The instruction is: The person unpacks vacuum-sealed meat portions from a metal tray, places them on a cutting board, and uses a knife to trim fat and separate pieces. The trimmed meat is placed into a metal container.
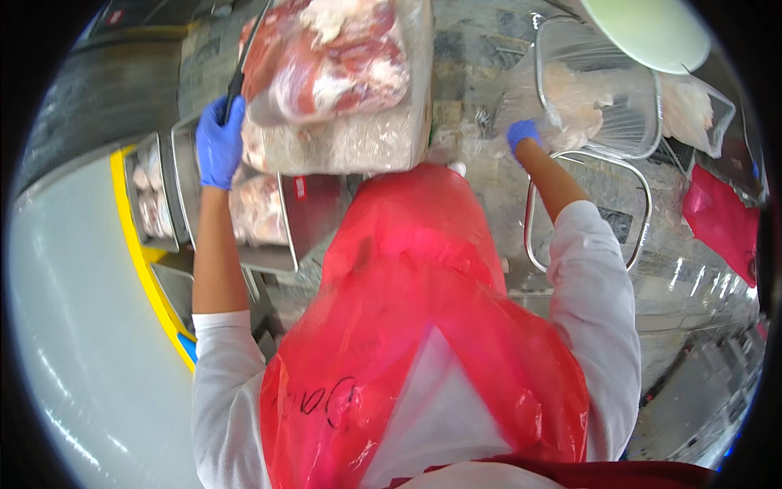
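My left hand (220, 143), in a blue glove, is closed around the black handle of a knife (236, 81). Its long, narrow blade points away from me along the left side of a large piece of raw meat (334, 69), red with white fat. That meat lies on a pale cutting board (358, 143) in front of me. Out to the right, my blue-gloved right hand (524, 132) is at the near left side of a clear plastic bag (627, 106) with pale trimmings (578, 98) inside. The right fingers are too small and blurred to read.
Metal trays of meat pieces (259, 208) stand at the left, by a yellow-edged pale surface (122, 212). On the right are a bare metal frame (649, 204), another bag of pale pieces (688, 110), a whitish round container (652, 28) and red plastic sheeting (721, 220).
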`<state>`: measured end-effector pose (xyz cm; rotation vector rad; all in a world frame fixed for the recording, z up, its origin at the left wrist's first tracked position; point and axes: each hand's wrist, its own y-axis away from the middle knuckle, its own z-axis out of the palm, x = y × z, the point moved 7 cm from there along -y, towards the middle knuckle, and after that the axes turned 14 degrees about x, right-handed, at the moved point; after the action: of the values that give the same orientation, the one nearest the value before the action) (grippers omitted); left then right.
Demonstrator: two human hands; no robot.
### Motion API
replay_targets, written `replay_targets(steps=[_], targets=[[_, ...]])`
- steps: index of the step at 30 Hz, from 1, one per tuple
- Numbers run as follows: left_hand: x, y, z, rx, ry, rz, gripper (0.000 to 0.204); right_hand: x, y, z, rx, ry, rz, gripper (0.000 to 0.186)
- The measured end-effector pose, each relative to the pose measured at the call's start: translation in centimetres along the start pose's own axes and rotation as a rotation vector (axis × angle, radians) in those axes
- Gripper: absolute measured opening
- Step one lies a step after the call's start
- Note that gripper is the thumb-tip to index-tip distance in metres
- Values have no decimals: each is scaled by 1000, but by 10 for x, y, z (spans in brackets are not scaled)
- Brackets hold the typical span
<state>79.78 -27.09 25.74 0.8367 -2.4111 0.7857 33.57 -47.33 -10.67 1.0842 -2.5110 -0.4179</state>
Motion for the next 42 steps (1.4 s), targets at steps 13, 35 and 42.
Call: replay_targets(steps=[13,35,42], targets=[[-64,45,-30,-42,109,-294,31,-8,23,-23,-366,157,-91,45],[-6,-13,-20,-8,314,-227,29,292,268,-356,1326,-349,880,42],[-33,-6,-28,51,237,-326,32,335,157,-171,753,-470,1028,74]])
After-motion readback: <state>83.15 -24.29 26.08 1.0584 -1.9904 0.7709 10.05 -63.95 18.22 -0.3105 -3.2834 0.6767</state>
